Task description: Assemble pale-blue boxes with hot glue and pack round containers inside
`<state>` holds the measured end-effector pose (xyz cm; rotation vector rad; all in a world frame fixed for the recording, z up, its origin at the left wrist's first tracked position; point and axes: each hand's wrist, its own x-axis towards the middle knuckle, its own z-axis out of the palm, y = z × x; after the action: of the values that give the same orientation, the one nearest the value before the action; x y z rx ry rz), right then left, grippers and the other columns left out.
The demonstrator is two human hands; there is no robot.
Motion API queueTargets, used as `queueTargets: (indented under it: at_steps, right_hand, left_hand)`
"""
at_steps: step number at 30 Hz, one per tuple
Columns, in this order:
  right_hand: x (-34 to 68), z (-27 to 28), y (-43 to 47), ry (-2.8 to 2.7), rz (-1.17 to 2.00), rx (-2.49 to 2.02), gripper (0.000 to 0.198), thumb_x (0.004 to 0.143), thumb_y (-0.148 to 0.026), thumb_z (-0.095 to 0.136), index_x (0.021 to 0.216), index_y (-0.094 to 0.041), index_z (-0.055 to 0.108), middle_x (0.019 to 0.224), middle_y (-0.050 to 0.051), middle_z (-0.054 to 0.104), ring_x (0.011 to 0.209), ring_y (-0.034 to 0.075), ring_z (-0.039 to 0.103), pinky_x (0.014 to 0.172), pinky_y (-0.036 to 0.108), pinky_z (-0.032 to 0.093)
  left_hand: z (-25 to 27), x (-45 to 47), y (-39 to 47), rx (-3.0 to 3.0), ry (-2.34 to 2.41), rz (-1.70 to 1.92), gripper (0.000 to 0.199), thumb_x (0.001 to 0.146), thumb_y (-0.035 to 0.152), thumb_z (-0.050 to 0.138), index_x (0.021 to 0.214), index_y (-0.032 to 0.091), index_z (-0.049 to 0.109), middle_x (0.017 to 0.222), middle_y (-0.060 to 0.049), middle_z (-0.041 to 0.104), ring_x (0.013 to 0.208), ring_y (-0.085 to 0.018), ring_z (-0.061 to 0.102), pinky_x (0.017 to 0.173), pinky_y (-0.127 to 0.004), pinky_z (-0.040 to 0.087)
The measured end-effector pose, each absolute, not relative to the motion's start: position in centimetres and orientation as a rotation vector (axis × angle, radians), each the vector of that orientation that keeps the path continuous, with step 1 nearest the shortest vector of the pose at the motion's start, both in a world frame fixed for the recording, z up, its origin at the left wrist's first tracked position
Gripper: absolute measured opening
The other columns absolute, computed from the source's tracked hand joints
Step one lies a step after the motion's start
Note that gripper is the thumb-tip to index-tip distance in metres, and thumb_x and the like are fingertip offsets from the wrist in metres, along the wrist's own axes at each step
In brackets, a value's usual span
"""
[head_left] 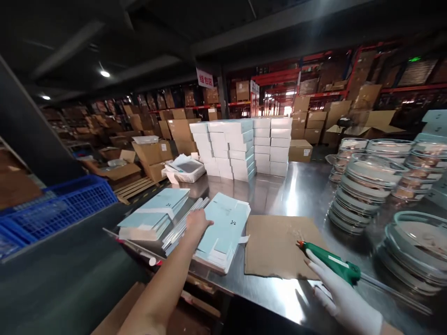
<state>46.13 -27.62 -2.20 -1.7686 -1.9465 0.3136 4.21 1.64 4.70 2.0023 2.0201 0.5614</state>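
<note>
- My bare L hand (197,221) is on the bundle of thin silvery-white strips (173,237), by the L edge of the strapped light-blue paper stack (225,223); can't tell if the fingers grip anything.
- My white-gloved R hand (340,298) is wrapped round the green plastic glue gun (337,264); hands well apart, brown cardboard sheet (272,246) btwn them.
- Strips lie under/just L of L hand, approx. lengthwise near-L to far-R; L hand much nearer than R.
- Gun's on the R side, front over the cardboard's R part, above the shiny steel table (270,197); R hand has it, L is well off.
- Gun's orange nozzle (301,244) pts L & slightly away; long axis far-L to near-R, clear rod (394,293) out the back.
</note>
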Motion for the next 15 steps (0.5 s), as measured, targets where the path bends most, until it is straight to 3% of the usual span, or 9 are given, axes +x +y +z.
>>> queueTargets:
  at_steps: [3, 6, 9, 11, 15]
  right_hand:
    - [45.2, -2.4, -27.6, -1.898, 0.355, -1.690, 0.068, 0.102, -0.058, 0.051, 0.156, -0.019, 0.066, 0.171, 0.016, 0.045, 0.161, 0.038, 0.042, 0.135, 0.056, 0.034]
    - [43.4, -1.2, -26.4, -1.726, 0.458, -1.623, 0.087, 0.098, -0.075, 0.052, 0.160, -0.014, 0.059, 0.170, 0.023, 0.047, 0.162, 0.040, 0.042, 0.137, 0.060, 0.027]
    - [41.0, 1.7, -25.8, -1.438, 0.656, -1.406, 0.111, 0.087, -0.093, 0.054, 0.165, -0.014, 0.050, 0.165, 0.028, 0.052, 0.158, 0.043, 0.048, 0.132, 0.065, 0.035]
    - [39.7, 4.1, -26.5, -1.300, 0.731, -1.180, 0.107, 0.088, -0.095, 0.053, 0.166, -0.020, 0.049, 0.161, 0.024, 0.058, 0.153, 0.039, 0.054, 0.129, 0.061, 0.041]
    - [39.1, 6.8, -30.3, -1.245, 0.684, -0.979, 0.096, 0.092, -0.092, 0.054, 0.163, -0.027, 0.052, 0.154, 0.017, 0.065, 0.148, 0.036, 0.059, 0.130, 0.055, 0.042]
  left_hand:
    - [7.8, 5.0, -1.2, 1.957, 1.911, 0.810, 0.047, 0.089, 0.039, 0.073, 0.122, 0.005, 0.073, 0.127, -0.028, 0.077, 0.129, -0.045, 0.068, 0.106, -0.052, 0.053]
    - [10.0, 6.9, -6.5, 1.932, 1.608, 0.991, 0.058, 0.095, 0.061, 0.063, 0.116, 0.009, 0.077, 0.110, -0.018, 0.082, 0.104, -0.035, 0.076, 0.088, -0.042, 0.060]
    - [9.5, 9.7, -13.5, 1.763, 1.066, 1.140, 0.070, 0.083, 0.077, 0.074, 0.107, 0.012, 0.082, 0.100, -0.014, 0.083, 0.090, -0.032, 0.075, 0.081, -0.041, 0.061]
    - [8.0, 11.4, -17.8, 1.649, 0.763, 1.069, 0.069, 0.073, 0.076, 0.086, 0.105, 0.015, 0.083, 0.101, -0.013, 0.083, 0.093, -0.033, 0.077, 0.086, -0.045, 0.062]
    - [5.2, 13.9, -22.9, 1.486, 0.406, 0.775, 0.080, 0.068, 0.085, 0.083, 0.111, 0.017, 0.083, 0.098, -0.017, 0.082, 0.099, -0.040, 0.080, 0.090, -0.052, 0.063]
